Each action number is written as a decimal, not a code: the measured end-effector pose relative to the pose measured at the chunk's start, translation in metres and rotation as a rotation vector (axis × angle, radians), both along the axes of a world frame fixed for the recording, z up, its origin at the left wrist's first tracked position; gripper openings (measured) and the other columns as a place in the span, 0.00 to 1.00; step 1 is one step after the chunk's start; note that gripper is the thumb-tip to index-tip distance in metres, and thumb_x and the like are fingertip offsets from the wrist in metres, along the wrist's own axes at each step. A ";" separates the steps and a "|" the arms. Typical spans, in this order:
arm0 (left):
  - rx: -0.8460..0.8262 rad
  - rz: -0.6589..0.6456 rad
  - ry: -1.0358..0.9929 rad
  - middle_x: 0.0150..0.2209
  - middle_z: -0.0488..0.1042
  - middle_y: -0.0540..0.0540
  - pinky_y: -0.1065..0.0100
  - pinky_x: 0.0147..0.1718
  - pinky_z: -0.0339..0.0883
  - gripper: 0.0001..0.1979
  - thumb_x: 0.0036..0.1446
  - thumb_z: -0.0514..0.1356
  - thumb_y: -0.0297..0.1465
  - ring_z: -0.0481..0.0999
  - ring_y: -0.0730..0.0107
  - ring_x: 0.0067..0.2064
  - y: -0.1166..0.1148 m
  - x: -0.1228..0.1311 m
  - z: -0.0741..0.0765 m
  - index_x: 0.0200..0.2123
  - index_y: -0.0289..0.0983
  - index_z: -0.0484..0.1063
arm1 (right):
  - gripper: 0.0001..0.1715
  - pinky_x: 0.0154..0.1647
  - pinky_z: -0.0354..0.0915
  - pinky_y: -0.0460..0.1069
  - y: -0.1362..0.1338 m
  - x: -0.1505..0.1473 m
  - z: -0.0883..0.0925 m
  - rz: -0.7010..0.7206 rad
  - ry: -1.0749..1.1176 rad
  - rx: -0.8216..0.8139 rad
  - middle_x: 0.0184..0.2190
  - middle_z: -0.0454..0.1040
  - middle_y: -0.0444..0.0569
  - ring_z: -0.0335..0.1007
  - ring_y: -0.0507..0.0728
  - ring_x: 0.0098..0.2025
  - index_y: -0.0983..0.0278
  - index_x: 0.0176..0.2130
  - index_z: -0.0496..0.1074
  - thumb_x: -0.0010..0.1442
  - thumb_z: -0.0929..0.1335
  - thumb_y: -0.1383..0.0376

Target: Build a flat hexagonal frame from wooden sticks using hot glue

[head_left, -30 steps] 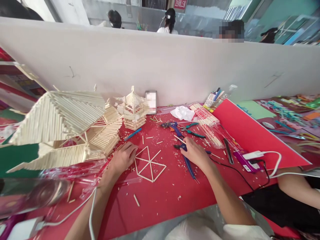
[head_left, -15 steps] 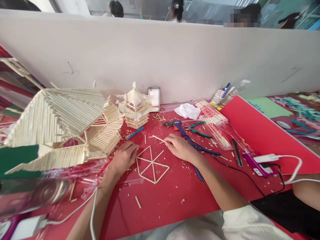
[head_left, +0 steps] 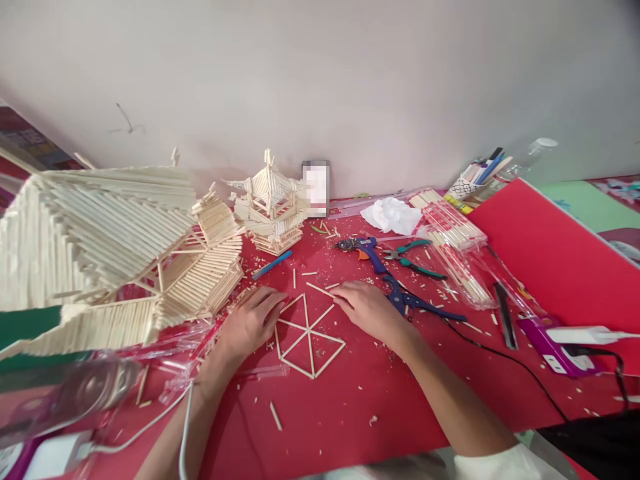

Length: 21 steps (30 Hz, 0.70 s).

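A hexagonal frame of thin wooden sticks [head_left: 309,330], with spokes meeting in its middle, lies flat on the red tabletop [head_left: 350,427]. My left hand [head_left: 256,316] rests at its upper left edge, fingers bent and close together; the fingertips cover part of that corner, and what they grip is hidden. In my right hand [head_left: 367,308], thumb and fingers pinch one end of a wooden stick [head_left: 319,289]. Its free end points left, just above the frame's top corner. Two short loose sticks, one upright in view [head_left: 294,278] and one sideways [head_left: 309,273], lie beyond.
Stick-built house [head_left: 115,233] and small pavilion [head_left: 273,207] stand left and behind. A glue gun [head_left: 367,252], green-handled pliers [head_left: 415,257], blue-handled cutter [head_left: 420,303], bagged sticks [head_left: 457,247] and a purple power strip [head_left: 555,347] lie right. A white cable [head_left: 186,427] crosses my left forearm.
The view has tipped downward toward the table. My right hand has brought the pinched stick closer to the frame's top corner. My left hand stays by the frame's left side.
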<state>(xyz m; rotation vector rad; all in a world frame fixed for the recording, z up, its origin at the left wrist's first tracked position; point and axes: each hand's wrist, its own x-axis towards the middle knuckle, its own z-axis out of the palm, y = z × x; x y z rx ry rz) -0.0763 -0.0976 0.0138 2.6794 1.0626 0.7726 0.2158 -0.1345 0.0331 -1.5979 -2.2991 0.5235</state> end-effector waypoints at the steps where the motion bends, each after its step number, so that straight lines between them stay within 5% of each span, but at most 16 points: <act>1: -0.009 -0.011 0.029 0.48 0.79 0.42 0.62 0.48 0.75 0.13 0.72 0.54 0.30 0.79 0.63 0.46 -0.003 0.002 0.002 0.53 0.39 0.75 | 0.14 0.50 0.70 0.52 0.000 -0.001 -0.001 0.001 -0.009 0.000 0.46 0.80 0.54 0.78 0.60 0.48 0.62 0.50 0.79 0.73 0.64 0.68; 10: 0.011 -0.095 0.220 0.57 0.75 0.40 0.53 0.53 0.72 0.17 0.72 0.55 0.36 0.75 0.54 0.54 -0.024 0.026 0.010 0.59 0.40 0.74 | 0.16 0.50 0.71 0.52 0.003 0.000 -0.009 0.034 -0.023 0.003 0.47 0.80 0.54 0.77 0.60 0.49 0.61 0.52 0.79 0.72 0.64 0.70; 21: -0.032 -0.102 0.261 0.57 0.75 0.39 0.53 0.52 0.73 0.16 0.72 0.54 0.38 0.75 0.54 0.54 -0.023 0.027 0.007 0.56 0.40 0.76 | 0.20 0.46 0.71 0.51 0.000 -0.002 0.003 0.035 -0.034 -0.012 0.41 0.79 0.52 0.76 0.59 0.45 0.60 0.50 0.80 0.72 0.61 0.73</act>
